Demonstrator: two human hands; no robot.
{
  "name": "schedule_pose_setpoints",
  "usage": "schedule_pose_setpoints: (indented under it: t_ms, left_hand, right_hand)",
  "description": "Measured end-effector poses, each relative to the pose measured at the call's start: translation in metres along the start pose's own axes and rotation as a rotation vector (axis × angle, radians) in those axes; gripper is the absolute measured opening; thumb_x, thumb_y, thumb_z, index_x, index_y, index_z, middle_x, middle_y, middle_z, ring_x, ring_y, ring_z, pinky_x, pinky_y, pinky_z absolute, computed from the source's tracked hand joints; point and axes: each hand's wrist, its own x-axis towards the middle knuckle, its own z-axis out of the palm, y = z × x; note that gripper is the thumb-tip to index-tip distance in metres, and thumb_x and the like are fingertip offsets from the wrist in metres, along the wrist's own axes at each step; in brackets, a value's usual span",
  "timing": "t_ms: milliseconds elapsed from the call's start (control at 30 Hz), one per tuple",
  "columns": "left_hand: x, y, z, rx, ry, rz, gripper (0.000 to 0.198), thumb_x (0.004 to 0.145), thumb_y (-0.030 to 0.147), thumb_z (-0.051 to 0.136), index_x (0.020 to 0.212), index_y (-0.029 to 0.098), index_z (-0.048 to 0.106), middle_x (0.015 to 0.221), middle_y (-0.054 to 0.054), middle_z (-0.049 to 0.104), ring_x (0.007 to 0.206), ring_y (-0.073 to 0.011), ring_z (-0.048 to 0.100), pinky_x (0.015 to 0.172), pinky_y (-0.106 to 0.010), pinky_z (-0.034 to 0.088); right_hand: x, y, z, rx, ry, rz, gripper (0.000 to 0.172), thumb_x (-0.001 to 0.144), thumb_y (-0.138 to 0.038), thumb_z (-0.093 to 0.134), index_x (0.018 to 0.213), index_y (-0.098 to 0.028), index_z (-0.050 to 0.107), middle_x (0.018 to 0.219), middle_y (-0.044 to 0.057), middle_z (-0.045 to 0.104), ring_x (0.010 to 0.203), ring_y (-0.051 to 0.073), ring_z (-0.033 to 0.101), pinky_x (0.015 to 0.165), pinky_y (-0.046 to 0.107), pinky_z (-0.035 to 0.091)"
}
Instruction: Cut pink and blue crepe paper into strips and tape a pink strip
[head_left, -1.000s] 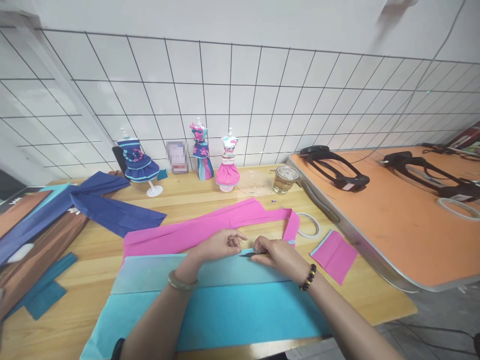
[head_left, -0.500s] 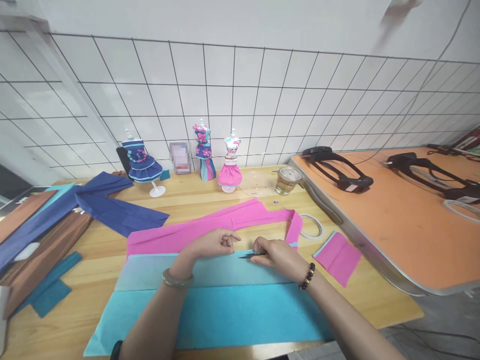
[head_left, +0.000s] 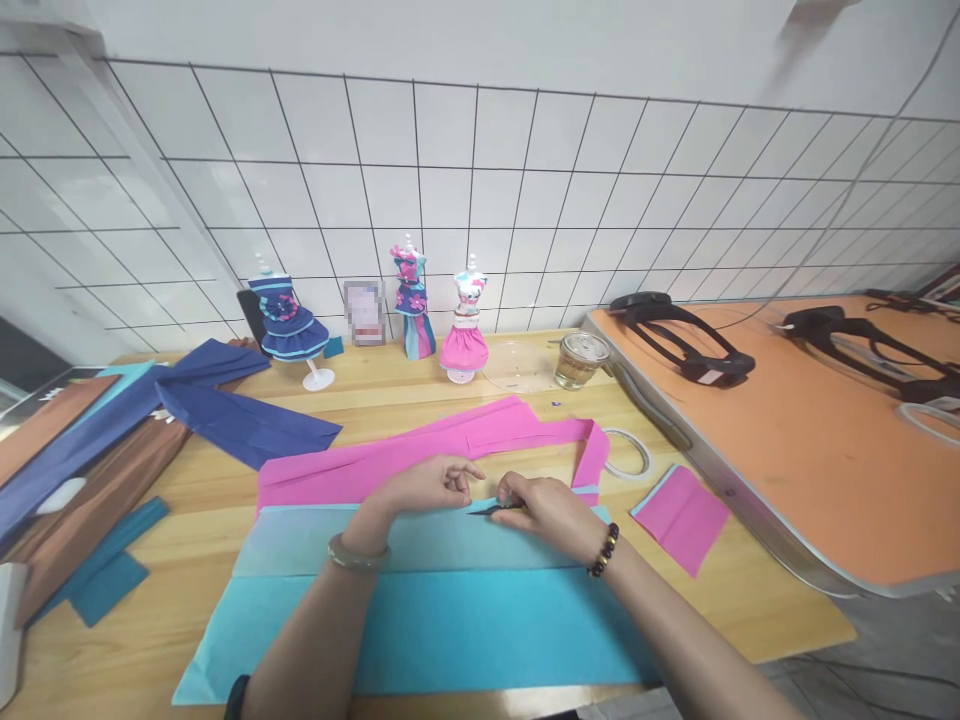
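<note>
A turquoise sheet [head_left: 495, 630], thin like crepe paper or cloth, lies folded in front of me; its upper layer looks paler. My left hand [head_left: 431, 486] is closed at the sheet's far edge, thumb and fingers pinched on it and one finger sticking out. My right hand [head_left: 551, 510] grips small dark scissors [head_left: 484, 511], their pointed blades aimed left along that edge. Most of the scissors' handle is hidden in my fingers. Just beyond the sheet, a long pink piece [head_left: 420, 445] stretches out, its right end folded down toward my right hand.
Dressed mini mannequins [head_left: 463, 335] stand along the tiled wall. A glass cup [head_left: 580, 360], a tape roll [head_left: 628, 455] and a folded pink piece [head_left: 681, 518] are to the right. Navy strips [head_left: 247, 420] and brown pieces lie left. An orange table [head_left: 810, 470] holding black headbands adjoins on the right.
The scissors and my right hand have shifted slightly left along the turquoise edge, toward my left hand. My left hand keeps its place on the sheet. The view has turned slightly.
</note>
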Motion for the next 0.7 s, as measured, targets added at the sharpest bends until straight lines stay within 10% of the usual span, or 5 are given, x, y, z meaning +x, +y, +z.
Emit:
schedule_pose_setpoints:
  t_ms: [700]
  left_hand:
    - [0.0007, -0.0027, -0.0002, -0.036, -0.014, 0.004, 0.040, 0.071, 0.025, 0.059, 0.110, 0.017, 0.055, 0.072, 0.003, 0.054, 0.068, -0.0097, 0.050, 0.065, -0.023, 0.040]
  right_hand:
    - [-0.0012, -0.0004, 0.0048, 0.013, 0.015, 0.018, 0.020, 0.085, -0.043, 0.050, 0.088, -0.023, 0.052, 0.072, -0.002, 0.064, 0.065, 0.014, 0.059, 0.056, 0.022, 0.031]
